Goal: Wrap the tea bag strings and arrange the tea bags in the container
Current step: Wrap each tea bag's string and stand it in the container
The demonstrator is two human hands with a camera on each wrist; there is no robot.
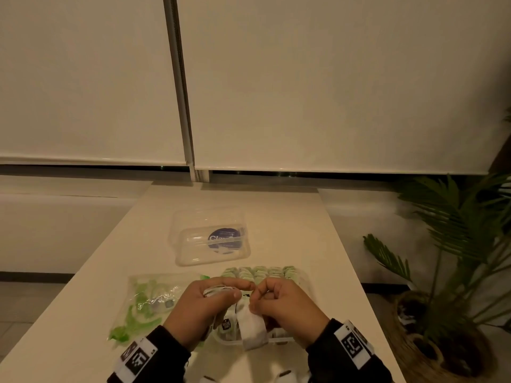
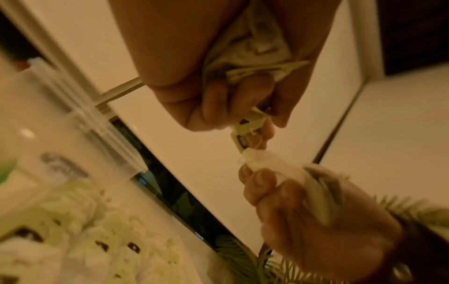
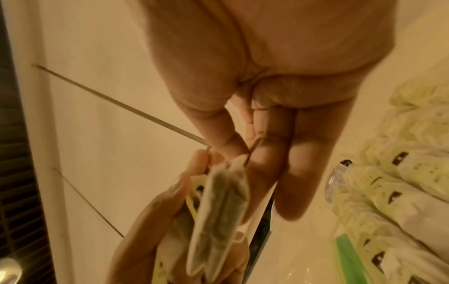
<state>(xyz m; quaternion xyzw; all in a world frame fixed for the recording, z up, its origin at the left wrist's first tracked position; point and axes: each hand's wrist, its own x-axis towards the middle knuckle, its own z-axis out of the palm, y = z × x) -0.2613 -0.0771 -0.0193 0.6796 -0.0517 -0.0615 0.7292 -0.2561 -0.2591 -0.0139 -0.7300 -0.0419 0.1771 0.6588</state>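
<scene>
Above the near container (image 1: 279, 340), both grips pinch: right hand (image 1: 284, 305) holds a hanging tea bag (image 1: 253, 328), left hand (image 1: 204, 305) its tag (image 2: 248, 130).

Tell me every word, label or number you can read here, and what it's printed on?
"Cl...": white letters on the round dark blue sticker of the clear plastic lid; the rest is too blurred to read.
Tea bag tags: dark marks, too blurred to read.
Wrist bands: black-and-white square codes, no words.
</scene>
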